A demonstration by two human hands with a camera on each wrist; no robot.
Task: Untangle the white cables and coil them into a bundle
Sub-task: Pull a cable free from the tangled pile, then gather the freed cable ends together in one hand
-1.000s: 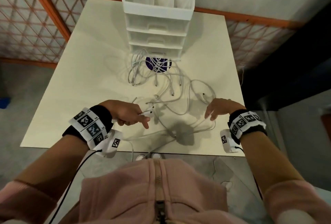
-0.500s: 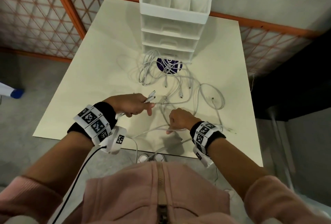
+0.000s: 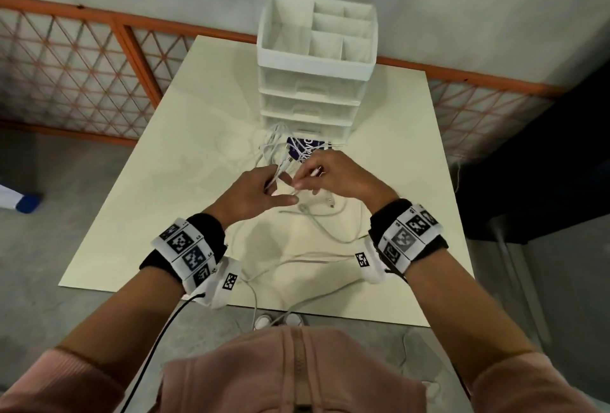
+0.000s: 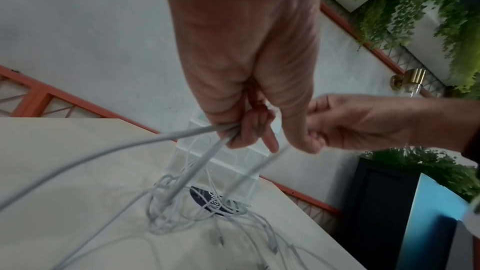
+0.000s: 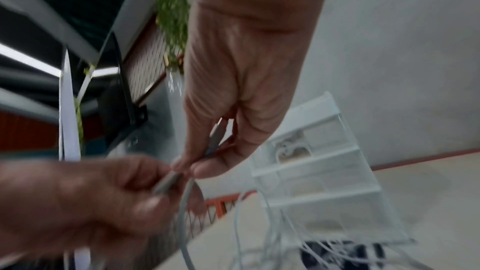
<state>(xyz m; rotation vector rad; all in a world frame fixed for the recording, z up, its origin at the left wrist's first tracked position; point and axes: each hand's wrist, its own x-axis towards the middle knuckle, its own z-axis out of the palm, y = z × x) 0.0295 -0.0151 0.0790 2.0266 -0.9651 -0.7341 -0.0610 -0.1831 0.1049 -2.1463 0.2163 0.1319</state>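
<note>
Several tangled white cables (image 3: 317, 214) lie on a cream tabletop (image 3: 185, 181), heaped in front of the drawer unit over a dark blue disc (image 3: 302, 148). My left hand (image 3: 260, 190) is raised above the table and grips a few cable strands (image 4: 197, 132) in its curled fingers. Close beside it, my right hand (image 3: 330, 176) pinches a cable end (image 5: 215, 139) between thumb and fingers. The two hands almost touch. Strands hang from both hands down to the heap (image 4: 182, 213). More cable trails off the table's near edge (image 3: 257, 297).
A white drawer unit (image 3: 313, 82) with an open divided top stands at the back of the table. An orange lattice railing (image 3: 82, 66) runs behind. A dark cabinet (image 3: 544, 165) is on the right. White shoes (image 3: 277, 320) show below the table edge.
Both hands have lifted and come together further from me, near the drawer unit. The right hand, which was reaching down to the table, now pinches a cable end.
</note>
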